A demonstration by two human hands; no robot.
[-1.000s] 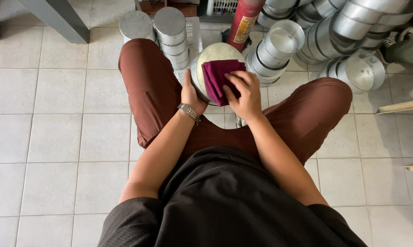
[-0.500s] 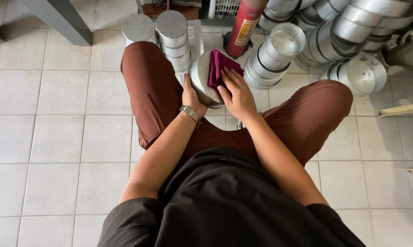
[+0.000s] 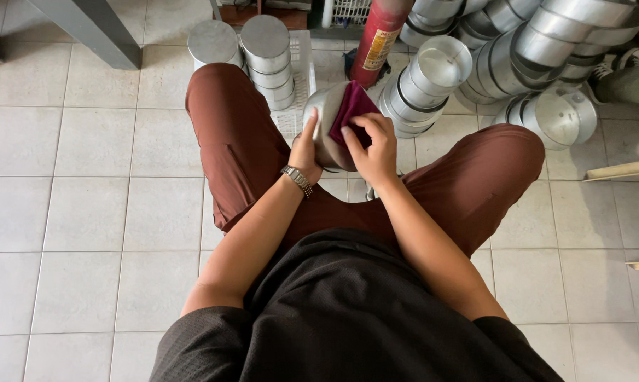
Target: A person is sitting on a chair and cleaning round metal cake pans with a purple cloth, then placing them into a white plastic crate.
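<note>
I sit with my knees apart in rust-brown trousers. My left hand [image 3: 304, 150], with a metal watch on the wrist, grips the side of a round metal tin [image 3: 321, 113] held between my knees. My right hand [image 3: 371, 145] presses a maroon cloth [image 3: 351, 107] against the tin's upper side. The tin is tilted, its curved wall turned toward me.
Two stacks of round metal tins [image 3: 266, 56] stand on the tiled floor ahead on the left. More tins [image 3: 432, 78] lie piled at the upper right. A red cylinder [image 3: 376, 35] stands between them. A grey table leg [image 3: 93, 32] slants at the upper left.
The tin has been turned from its flat face toward its side wall. My right hand and the cloth have shifted up and over its upper edge.
</note>
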